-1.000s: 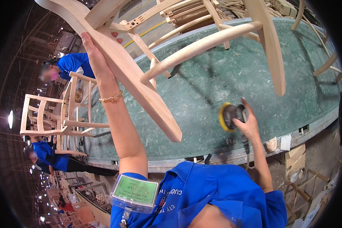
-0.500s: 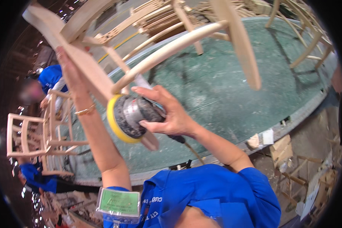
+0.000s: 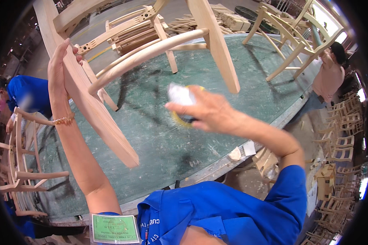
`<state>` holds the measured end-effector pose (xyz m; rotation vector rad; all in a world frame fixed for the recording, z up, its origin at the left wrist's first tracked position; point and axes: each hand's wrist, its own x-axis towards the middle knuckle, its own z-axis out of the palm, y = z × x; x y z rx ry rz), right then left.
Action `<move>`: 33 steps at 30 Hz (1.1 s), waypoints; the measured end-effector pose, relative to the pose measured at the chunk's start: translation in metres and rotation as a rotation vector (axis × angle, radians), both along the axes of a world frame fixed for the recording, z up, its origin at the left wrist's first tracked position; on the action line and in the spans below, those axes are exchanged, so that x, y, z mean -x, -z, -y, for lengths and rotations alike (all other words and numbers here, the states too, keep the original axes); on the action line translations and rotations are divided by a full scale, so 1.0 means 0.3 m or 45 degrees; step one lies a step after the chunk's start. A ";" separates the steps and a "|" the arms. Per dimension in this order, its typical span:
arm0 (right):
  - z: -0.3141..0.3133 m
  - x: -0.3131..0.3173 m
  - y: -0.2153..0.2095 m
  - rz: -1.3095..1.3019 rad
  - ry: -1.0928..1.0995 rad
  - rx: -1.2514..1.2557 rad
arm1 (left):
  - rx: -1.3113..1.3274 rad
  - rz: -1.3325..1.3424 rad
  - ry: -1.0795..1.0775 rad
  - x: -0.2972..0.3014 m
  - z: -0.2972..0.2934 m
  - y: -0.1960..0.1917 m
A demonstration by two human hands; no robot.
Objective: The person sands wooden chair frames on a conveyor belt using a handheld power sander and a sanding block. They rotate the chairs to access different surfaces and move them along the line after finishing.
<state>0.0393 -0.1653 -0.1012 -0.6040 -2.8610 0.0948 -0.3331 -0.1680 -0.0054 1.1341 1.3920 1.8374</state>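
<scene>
A pale unfinished wooden chair (image 3: 102, 122) is tilted up over the green table, its legs and a rounded stretcher toward me. My left hand (image 3: 59, 69) is closed round the near leg, palm along its side and fingertips showing past the far edge. In my right hand (image 3: 212, 112) is a handheld disc sander (image 3: 180, 94) with a yellow-rimmed pad, blurred by motion. The sander is up above the table, to the right of the leg and apart from the chair. My fingers hide much of its body.
The green worktop (image 3: 159, 163) curves around in front of me. Another wooden chair (image 3: 290, 45) stands at the far right, beside a person in pink (image 3: 329, 79). At the left, a person in blue (image 3: 28, 96) bends over another chair (image 3: 18, 163). Wooden strips (image 3: 229, 18) lie stacked beyond.
My right hand has swung the sander away from the near leg, to the right. My left hand still holds the leg. The view has turned rightward, showing the person in pink.
</scene>
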 end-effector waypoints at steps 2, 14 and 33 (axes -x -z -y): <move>-0.090 -0.038 -0.036 -0.010 0.016 -0.524 | 0.001 -0.010 -0.016 -0.016 -0.015 0.002; -0.250 0.019 -0.233 0.546 0.160 -1.017 | -0.080 -0.069 0.002 0.028 -0.052 0.029; -0.524 0.282 -0.421 0.422 -0.018 -1.034 | -0.092 -0.095 0.035 0.060 -0.085 0.064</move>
